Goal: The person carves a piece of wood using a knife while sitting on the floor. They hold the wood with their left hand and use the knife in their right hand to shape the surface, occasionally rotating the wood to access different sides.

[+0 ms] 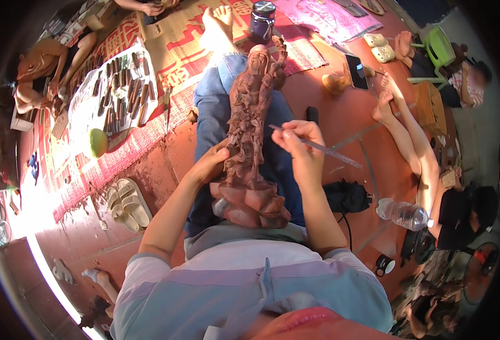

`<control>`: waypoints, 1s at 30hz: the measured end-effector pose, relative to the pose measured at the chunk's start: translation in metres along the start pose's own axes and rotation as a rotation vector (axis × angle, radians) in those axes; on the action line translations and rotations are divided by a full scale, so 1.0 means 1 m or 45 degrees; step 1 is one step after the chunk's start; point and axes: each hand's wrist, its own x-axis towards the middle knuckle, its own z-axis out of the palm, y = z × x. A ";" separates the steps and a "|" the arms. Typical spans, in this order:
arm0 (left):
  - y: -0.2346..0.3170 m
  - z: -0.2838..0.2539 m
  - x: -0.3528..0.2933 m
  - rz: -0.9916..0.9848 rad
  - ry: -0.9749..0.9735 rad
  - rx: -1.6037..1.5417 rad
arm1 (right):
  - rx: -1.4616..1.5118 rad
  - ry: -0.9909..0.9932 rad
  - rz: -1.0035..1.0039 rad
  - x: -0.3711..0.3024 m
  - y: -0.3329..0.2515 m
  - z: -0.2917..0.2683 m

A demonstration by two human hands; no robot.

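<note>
As L hand [211, 164] clasps carved statue [249, 124], statue btwn hands, R hand [304, 145] pinching thin rod [336, 154]

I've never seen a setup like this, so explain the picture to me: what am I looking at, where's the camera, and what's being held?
There's no machine here, just a person working with bare hands. The one picture comes from a wide fisheye camera on their head, looking down, so edges bend near the rim.

The left hand grips a reddish-brown carved figure by its side, over the person's lap. The right hand holds a thin, pale stick; I can't tell exactly what it is.

Around them, on the tiled floor, are a patterned mat, sandals and a clear plastic bottle. Many slim tools lie on a white sheet on the mat.
</note>
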 end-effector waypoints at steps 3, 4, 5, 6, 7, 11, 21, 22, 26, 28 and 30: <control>0.001 0.005 -0.001 0.040 -0.001 -0.039 | -0.123 0.007 -0.016 0.010 -0.004 -0.010; 0.002 0.006 -0.002 0.041 0.004 -0.038 | -0.140 -0.001 0.006 0.012 -0.005 -0.010; 0.005 0.009 -0.003 0.043 0.009 -0.037 | -0.156 -0.008 0.029 0.013 -0.005 -0.009; 0.006 0.010 -0.005 0.045 0.015 -0.035 | -0.154 -0.016 0.100 0.012 -0.007 -0.006; 0.003 0.009 -0.006 0.065 0.059 -0.056 | -0.152 -0.024 0.175 0.011 -0.012 -0.001; -0.004 0.012 -0.017 0.124 0.259 0.043 | -0.150 -0.084 0.249 0.009 -0.005 0.007; -0.012 0.014 -0.016 0.239 0.441 0.123 | -1.074 -0.158 -0.052 0.026 0.015 0.048; -0.012 0.013 -0.015 0.235 0.443 0.123 | -1.199 -0.173 -0.046 0.027 0.013 0.051; -0.017 0.009 -0.012 0.235 0.454 0.101 | -1.414 -0.264 -0.324 0.033 0.019 0.052; -0.020 0.008 -0.013 0.256 0.445 0.110 | -1.362 -0.280 -0.292 0.037 0.021 0.045; -0.018 0.006 -0.010 0.276 0.435 0.102 | -1.270 -0.308 -0.340 0.044 0.021 0.039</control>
